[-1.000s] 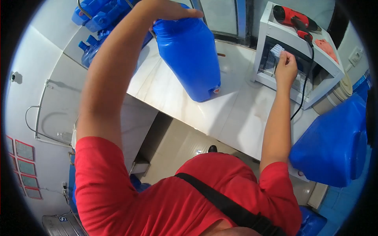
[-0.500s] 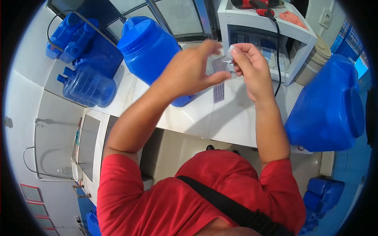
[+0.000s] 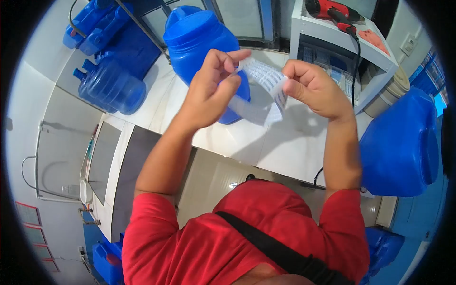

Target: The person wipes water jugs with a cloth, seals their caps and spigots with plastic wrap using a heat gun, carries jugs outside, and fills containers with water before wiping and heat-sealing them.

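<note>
A thin whitish plastic shrink seal [image 3: 263,76] with rows of dark print is stretched between my hands, above the white tiled counter. My left hand [image 3: 216,85] pinches its left end near the top. The right end is gripped between the thumb and curled fingers of my right hand [image 3: 316,88]. Its lower part hangs down in a loop, slightly blurred. Just behind my left hand stands a blue water jug [image 3: 194,42] with a wide blue screw lid, partly covered by that hand and the seal.
To the right, another blue jug [image 3: 399,147] sits at the counter [image 3: 294,147] edge. A red and black heat gun [image 3: 335,14] and its cord rest on a white shelf unit [image 3: 346,35] beside a pinkish cloth [image 3: 373,40]. Clear blue round bottles [image 3: 116,88] stand at left.
My left hand has closed on the seal's other end. The seal, a narrow strip hanging from my right hand before, is now spread wide between both hands. The camera view has shifted slightly.
</note>
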The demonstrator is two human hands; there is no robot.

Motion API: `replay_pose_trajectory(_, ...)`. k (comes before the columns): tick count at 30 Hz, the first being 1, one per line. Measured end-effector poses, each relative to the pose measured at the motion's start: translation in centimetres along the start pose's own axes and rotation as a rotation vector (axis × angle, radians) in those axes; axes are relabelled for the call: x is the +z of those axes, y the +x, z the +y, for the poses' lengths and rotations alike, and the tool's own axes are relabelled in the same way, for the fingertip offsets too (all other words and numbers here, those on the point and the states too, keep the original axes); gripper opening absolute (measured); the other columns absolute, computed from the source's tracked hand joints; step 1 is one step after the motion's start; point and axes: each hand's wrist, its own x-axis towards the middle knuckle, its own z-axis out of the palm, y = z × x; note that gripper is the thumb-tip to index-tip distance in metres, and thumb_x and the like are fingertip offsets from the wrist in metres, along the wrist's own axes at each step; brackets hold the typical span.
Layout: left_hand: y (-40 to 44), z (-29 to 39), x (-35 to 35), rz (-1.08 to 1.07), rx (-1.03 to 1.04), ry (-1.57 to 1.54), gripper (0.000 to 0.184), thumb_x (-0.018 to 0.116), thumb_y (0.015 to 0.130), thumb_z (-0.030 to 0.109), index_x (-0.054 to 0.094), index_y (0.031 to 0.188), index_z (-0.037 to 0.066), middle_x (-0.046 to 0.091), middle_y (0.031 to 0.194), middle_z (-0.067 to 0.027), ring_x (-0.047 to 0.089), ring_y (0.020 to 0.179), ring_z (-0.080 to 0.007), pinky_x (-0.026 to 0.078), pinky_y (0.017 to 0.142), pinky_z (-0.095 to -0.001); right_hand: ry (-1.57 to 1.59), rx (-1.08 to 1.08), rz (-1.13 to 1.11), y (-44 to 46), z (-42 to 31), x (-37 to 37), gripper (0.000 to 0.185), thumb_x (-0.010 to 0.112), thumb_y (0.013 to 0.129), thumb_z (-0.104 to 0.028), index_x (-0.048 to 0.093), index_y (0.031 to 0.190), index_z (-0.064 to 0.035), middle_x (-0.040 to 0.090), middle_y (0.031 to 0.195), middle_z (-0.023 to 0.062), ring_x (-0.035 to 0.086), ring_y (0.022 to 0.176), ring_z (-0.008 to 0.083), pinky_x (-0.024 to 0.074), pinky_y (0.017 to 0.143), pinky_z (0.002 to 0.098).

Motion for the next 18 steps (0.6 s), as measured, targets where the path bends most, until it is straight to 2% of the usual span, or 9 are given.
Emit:
replay_pose_trajectory(2,-0.3,0.9,-2.2,-0.201,-0.2,-0.473,0.025,0.056,0.09,-0.002,0.039,0.106,0.006,0.062,0.115,-0.0129,0.061,0.102,-0.0174,0.05,0.092,-0.0342,-0.018,0.006,-0.113,1.4,-1.6,-0.2,0.035,0.068,0.095,-0.038,0.057,0.096,-0.0051,0.058,0.087,-0.0034,0.05,0.082,0.0031,0.0432,0.075,0.0202)
replay_pose_trajectory(4,-0.4,1.6,-4.3,-0.244,-0.137,-0.48,0.029,0.054,0.088,-0.005,0.037,0.109,0.006,0.061,0.118,-0.0137,0.062,0.106,-0.0195,0.048,0.097,-0.0344,-0.019,-0.049,-0.295,3.1,-2.5,-0.7,0.031,0.062,0.099,-0.034,0.059,0.101,-0.0034,0.06,0.091,-0.0005,0.052,0.083,0.0061,0.0454,0.078,0.0232)
replay_pose_trajectory(5,-0.3,2.3,-5.4,-0.242,-0.079,-0.294,0.03,0.054,0.087,-0.007,0.038,0.11,0.006,0.062,0.119,-0.0139,0.062,0.108,-0.0198,0.048,0.097,-0.0346,-0.045,-0.047,-0.238,3.9,-2.9,-0.2,0.051,0.067,0.09,-0.053,0.056,0.1,-0.0041,0.058,0.086,-0.002,0.053,0.08,0.0047,0.0443,0.071,0.0204)
replay_pose_trajectory(8,1.1,3.5,-9.0,-0.074,0.17,0.387,0.026,0.061,0.082,-0.01,0.048,0.1,0.005,0.067,0.112,-0.0113,0.065,0.106,-0.0206,0.054,0.091,-0.0359,0.064,-0.038,-0.164,6.7,-4.8,1.0,0.066,0.066,0.083,-0.067,0.056,0.103,-0.0044,0.057,0.083,-0.0003,0.055,0.076,0.0068,0.0459,0.068,0.0213)
replay_pose_trajectory(9,1.7,3.6,-10.0,0.008,0.161,0.431,0.025,0.065,0.082,-0.008,0.051,0.099,0.005,0.067,0.111,-0.0108,0.066,0.104,-0.0204,0.055,0.088,-0.0354,0.034,-0.133,-0.202,8.3,-4.3,0.9,0.078,0.063,0.078,-0.076,0.055,0.105,-0.0038,0.056,0.08,0.0004,0.055,0.073,0.008,0.0467,0.064,0.022)
replay_pose_trajectory(12,4.1,4.4,-13.1,0.118,0.264,0.815,0.026,0.077,0.08,0.004,0.061,0.1,0.005,0.069,0.098,-0.0084,0.069,0.094,-0.0209,0.056,0.082,-0.032,-0.173,0.046,-0.038,12.2,-5.0,1.3,0.042,0.07,0.089,-0.04,0.061,0.104,-0.0023,0.06,0.088,0.002,0.058,0.076,0.0109,0.0506,0.071,0.0243)
replay_pose_trajectory(13,5.0,4.1,-14.0,0.068,0.243,0.822,0.026,0.078,0.081,0.003,0.06,0.1,0.005,0.068,0.099,-0.0085,0.069,0.094,-0.0191,0.057,0.084,-0.0317,-0.173,0.042,-0.045,13.6,-4.9,1.6,0.042,0.07,0.089,-0.04,0.061,0.104,-0.0023,0.06,0.088,0.002,0.058,0.076,0.0109,0.0506,0.071,0.0243)
replay_pose_trajectory(15,6.7,3.5,-15.3,0.023,0.22,0.832,0.026,0.078,0.083,0.001,0.058,0.099,0.006,0.068,0.1,-0.0085,0.069,0.093,-0.0174,0.057,0.087,-0.0314,-0.064,0.142,0.255,16.3,-4.3,1.9,0.031,0.068,0.088,-0.019,0.06,0.107,0.004,0.064,0.094,0.0179,0.065,0.083,0.0272,0.0542,0.075,0.0397)
replay_pose_trajectory(18,8.3,3.5,-16.3,-0.086,0.279,0.936,0.024,0.077,0.083,0.005,0.065,0.103,0.005,0.07,0.099,-0.0089,0.07,0.095,-0.0213,0.057,0.084,-0.0323,-0.443,0.026,0.402,18.2,-3.1,2.3,0.046,0.075,0.082,-0.021,0.055,0.115,0.0046,0.063,0.098,0.0154,0.063,0.087,0.0246,0.0535,0.079,0.0375)
